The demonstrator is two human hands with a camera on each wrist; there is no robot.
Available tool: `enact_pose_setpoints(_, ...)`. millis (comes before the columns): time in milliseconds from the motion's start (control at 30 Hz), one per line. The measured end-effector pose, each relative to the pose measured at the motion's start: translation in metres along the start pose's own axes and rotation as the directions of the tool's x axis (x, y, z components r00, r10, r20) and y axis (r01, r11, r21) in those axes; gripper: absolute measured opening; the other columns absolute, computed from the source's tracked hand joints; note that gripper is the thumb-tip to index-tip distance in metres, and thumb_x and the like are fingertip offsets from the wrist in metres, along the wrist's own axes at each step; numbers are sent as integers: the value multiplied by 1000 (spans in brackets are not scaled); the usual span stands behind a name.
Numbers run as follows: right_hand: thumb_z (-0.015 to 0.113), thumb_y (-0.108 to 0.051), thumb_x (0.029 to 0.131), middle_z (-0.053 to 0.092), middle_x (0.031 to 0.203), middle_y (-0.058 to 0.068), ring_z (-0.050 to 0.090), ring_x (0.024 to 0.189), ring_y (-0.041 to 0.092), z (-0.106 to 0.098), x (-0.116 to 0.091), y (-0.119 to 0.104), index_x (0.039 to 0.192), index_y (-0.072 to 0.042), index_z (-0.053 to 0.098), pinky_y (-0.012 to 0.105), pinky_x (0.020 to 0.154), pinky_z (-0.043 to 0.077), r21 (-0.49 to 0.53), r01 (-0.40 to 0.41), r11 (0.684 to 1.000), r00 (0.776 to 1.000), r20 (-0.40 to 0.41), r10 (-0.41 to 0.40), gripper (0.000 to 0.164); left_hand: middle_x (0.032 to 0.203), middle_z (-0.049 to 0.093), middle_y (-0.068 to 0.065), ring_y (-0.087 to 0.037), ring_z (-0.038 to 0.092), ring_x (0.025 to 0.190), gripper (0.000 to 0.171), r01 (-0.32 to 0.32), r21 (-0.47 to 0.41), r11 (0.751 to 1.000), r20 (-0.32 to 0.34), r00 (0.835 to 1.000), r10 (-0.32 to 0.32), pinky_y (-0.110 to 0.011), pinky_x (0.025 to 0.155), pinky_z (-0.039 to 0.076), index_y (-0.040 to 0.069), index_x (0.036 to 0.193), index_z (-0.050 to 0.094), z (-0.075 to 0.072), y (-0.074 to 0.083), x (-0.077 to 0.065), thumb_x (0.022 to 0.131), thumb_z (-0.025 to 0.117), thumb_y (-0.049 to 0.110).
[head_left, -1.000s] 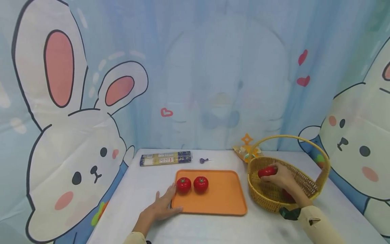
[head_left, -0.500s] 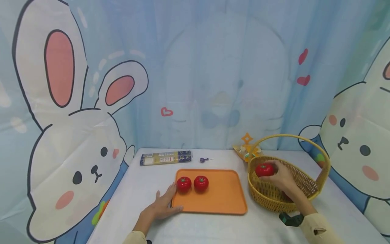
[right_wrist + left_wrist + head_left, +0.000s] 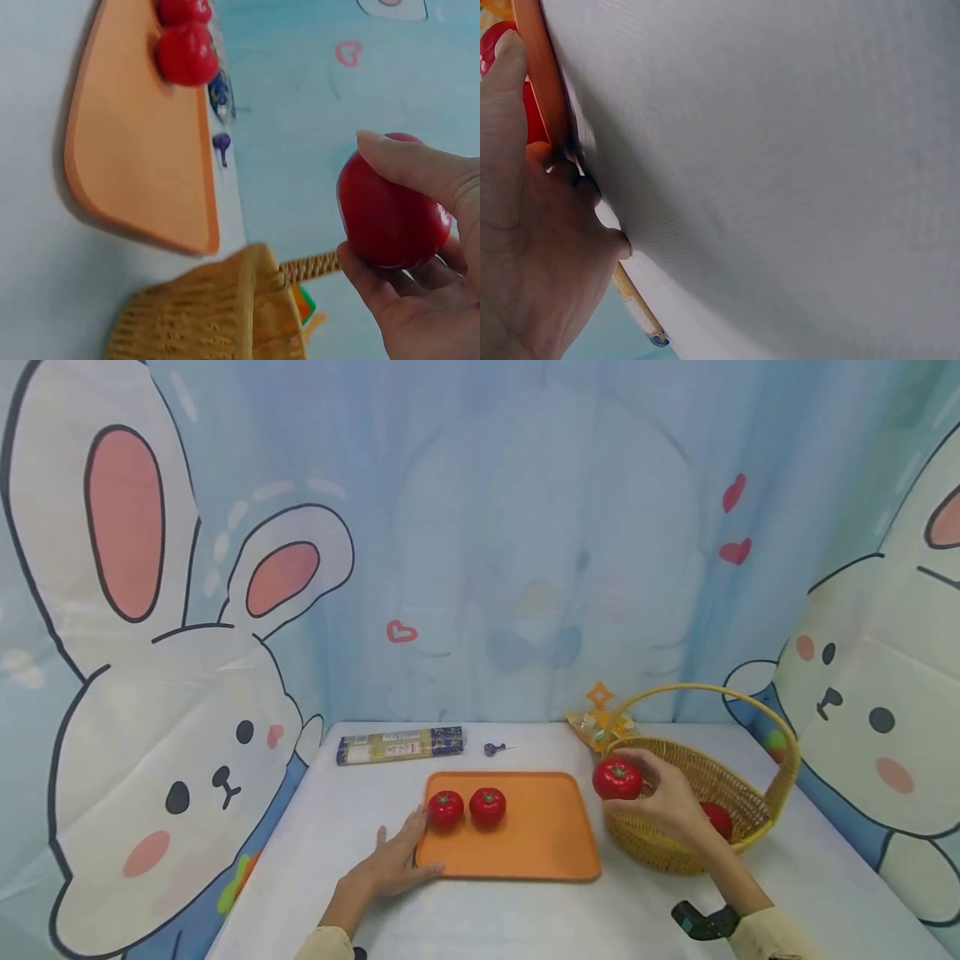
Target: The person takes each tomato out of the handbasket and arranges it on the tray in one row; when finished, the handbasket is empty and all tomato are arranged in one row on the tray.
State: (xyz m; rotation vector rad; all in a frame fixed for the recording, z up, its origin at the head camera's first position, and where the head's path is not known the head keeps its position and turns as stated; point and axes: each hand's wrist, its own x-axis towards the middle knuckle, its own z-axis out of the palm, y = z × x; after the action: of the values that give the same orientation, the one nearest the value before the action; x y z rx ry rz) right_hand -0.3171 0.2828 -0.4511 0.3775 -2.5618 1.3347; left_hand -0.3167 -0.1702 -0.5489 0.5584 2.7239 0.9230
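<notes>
A red tomato [image 3: 617,778] is pinched between the thumb and fingers of my right hand [image 3: 667,797], held up at the basket's left rim. The wicker basket [image 3: 660,852] has a tall arched handle and another red tomato [image 3: 717,819] inside, partly hidden by my right hand. My left hand [image 3: 393,860] rests at the left edge of an orange tray [image 3: 551,827], fingers fairly straight along its side and thumb near its front corner. On the tray's left part sit two red tomatoes, one [image 3: 446,810] near my left fingertips and one [image 3: 488,807] just right of it.
Behind the tray lie a long flat package [image 3: 401,746] with dark blue ends and a small purple object [image 3: 492,748] with a thin pale tip. A shiny yellow bag [image 3: 588,727] stands behind the basket. A printed curtain [image 3: 480,527] borders the white table [image 3: 517,918].
My right hand has lifted the tomato out of the basket's inside and carried it left, toward the tray. My left hand stays at the tray edge. The head view has shifted slightly.
</notes>
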Motion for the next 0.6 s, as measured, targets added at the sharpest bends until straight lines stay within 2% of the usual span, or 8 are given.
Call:
enact_pose_setpoints(167,95,-14,84,65,142,27,64,128,50,19,-1,-12,146,1,59,54,97,63,21,24,999,999,44,-25,74,181,12,-16,-41,11,166,107,0,-4,1000,-2,1000,0,-74,125,-12,9,174,14,1,-5,1,99,68,64)
enact_pose_setpoints(267,94,-10,84,65,142,27,65,128,49,32,1,-15,146,1,59,53,99,62,39,16,999,998,66,-18,73,181,11,-13,-38,10,167,109,3,-11,1000,-17,1000,-3,-72,126,-14,11,174,15,4,-12,2,97,68,68)
enact_pose_setpoints(400,94,-4,82,64,141,26,63,129,48,50,5,-17,146,1,59,55,103,59,73,4,997,996,89,-11,73,181,14,-15,-40,12,166,111,-20,-20,1000,-41,999,19,-75,125,-12,9,173,19,7,-17,3,95,69,70)
enact_pose_setpoints(600,94,3,77,66,140,24,62,131,48,73,9,-18,143,3,61,57,107,57,113,-52,992,993,112,40,74,181,14,-14,-39,12,167,108,-7,-15,1000,-16,1000,7,-76,125,-9,11,174,18,4,-8,2,97,69,67)
